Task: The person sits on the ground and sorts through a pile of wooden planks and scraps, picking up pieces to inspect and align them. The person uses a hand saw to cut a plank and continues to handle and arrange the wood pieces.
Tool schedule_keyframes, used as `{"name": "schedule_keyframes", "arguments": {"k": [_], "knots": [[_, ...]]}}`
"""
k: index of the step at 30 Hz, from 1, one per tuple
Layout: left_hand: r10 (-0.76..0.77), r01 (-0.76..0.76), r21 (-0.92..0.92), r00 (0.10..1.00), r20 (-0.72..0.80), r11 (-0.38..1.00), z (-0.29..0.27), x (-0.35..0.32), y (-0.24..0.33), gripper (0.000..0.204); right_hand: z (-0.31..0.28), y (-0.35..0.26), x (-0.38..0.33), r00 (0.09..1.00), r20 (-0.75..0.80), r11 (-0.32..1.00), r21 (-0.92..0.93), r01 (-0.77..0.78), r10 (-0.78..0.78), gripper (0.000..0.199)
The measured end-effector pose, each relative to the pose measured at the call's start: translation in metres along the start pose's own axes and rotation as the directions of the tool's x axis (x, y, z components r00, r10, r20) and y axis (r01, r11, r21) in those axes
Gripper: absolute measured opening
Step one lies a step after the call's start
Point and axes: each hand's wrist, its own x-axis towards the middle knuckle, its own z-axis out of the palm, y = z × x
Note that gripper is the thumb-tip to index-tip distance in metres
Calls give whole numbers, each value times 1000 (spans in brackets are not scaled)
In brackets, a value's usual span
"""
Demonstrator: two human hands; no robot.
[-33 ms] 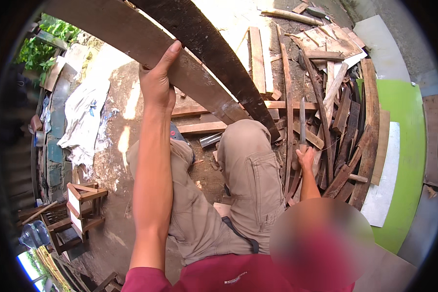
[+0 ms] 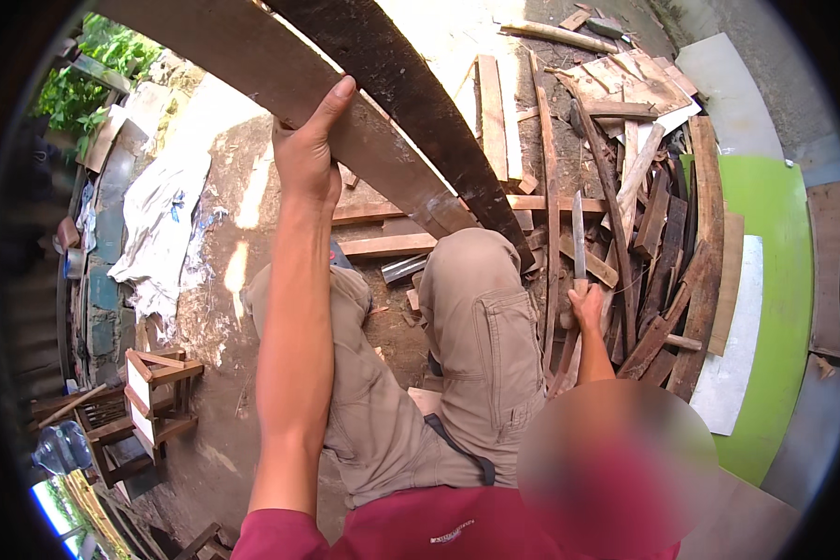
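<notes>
My left hand point(image 2: 308, 145) is closed round the edge of a grey-brown wooden board point(image 2: 243, 61), its thumb lying over the upper face. Slanting beside that board is a darker, rough plank point(image 2: 411, 93); a narrow gap runs between the two. Their lower ends come down by my raised knee point(image 2: 471, 280). Over on the right, my right hand point(image 2: 586, 306) grips a long-bladed knife point(image 2: 579, 238) by its pale wooden handle, blade pointing away from me. The blade touches neither board. A blurred patch covers part of my right arm.
A heap of scrap wood point(image 2: 663, 224) lies at the right, beside a green panel point(image 2: 765, 299). Cut timber pieces point(image 2: 383, 245) rest past my knees. At the left are a white cloth point(image 2: 163, 224), a small wooden frame point(image 2: 159, 401) and a clear plastic bottle point(image 2: 63, 448).
My left hand has shifted very slightly to the right. The knife blade has turned a little and looks brighter; both grips are the same.
</notes>
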Motion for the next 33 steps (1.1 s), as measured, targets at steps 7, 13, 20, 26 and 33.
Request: {"name": "schedule_keyframes", "arguments": {"k": [7,13,20,26,33], "knots": [[49,-46,-55,996,68,997,22,3,-6,60,-116,-29,-10,998,54,998,55,42,-45,44],[32,-33,-121,999,-9,992,16,-8,6,61,-252,-100,-47,975,-145,985,-23,169,-171,45],[-6,1,-169,999,-34,986,-18,7,-6,60,-351,-209,-135,912,133,916,163,367,-389,45],[-60,53,-148,997,-39,988,-23,-4,0,51,-284,-203,-179,784,245,821,157,549,-570,51],[-53,42,-123,995,-86,992,-21,-8,8,43,-262,-204,-186,802,178,819,186,542,-571,52]]}}
